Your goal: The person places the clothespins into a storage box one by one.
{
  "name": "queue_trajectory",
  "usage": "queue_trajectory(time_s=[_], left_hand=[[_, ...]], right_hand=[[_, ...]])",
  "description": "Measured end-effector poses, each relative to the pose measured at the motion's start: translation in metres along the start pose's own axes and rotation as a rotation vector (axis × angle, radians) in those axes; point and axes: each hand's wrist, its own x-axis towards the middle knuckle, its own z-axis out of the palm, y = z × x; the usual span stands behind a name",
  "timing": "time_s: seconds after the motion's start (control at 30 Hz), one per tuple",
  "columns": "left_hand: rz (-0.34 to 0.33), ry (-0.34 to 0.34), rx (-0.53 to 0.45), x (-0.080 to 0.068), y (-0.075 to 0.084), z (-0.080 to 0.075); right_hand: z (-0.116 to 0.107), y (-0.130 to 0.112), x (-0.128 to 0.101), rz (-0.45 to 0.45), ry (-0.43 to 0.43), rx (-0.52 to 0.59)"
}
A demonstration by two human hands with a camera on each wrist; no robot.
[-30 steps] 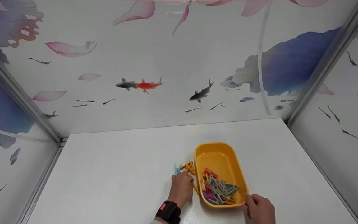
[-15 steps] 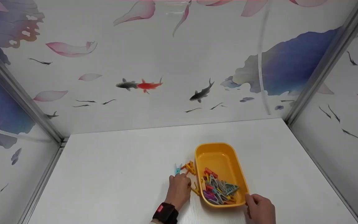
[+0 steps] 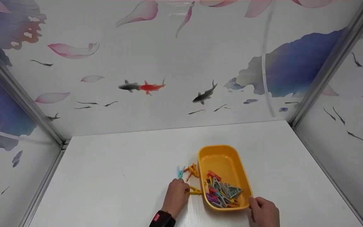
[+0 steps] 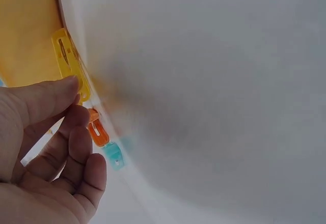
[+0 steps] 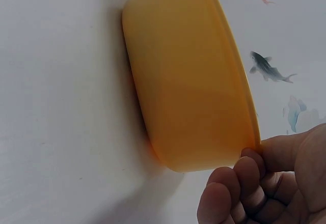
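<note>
- The yellow tub (image 3: 224, 160) holds a heap of coloured clothespins (image 3: 221, 193) at its near end; the far end is bare.
- The right hand (image 3: 263, 212) has its fingers (image 5: 239, 183) curled on the tub's near corner rim.
- The left hand (image 3: 175, 197) has its fingers (image 4: 48, 99) pinching a yellow clothespin (image 3: 195, 190), just left of the tub.
- Just beyond those fingers lie an orange clothespin (image 3: 192, 170) and a teal clothespin (image 3: 179, 172).
- All sit on a white tabletop (image 3: 118, 183), enclosed by fish-painted walls (image 3: 181, 69).
</note>
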Motion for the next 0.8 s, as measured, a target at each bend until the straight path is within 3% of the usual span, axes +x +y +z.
queue_trajectory(time_s=[0.3,0.53,0.8], left_hand=[[0.014,0.124,-0.022,-0.010,0.004,-0.009],[-0.082,0.174,-0.039,-0.013,0.017,-0.018],[-0.175,0.290,-0.035,-0.013,0.040,-0.030]], right_hand=[[0.001,0.000,-0.002,-0.019,0.026,-0.005],[0.001,0.000,-0.001,-0.013,0.018,-0.011],[0.002,0.001,0.000,-0.003,0.010,-0.010]])
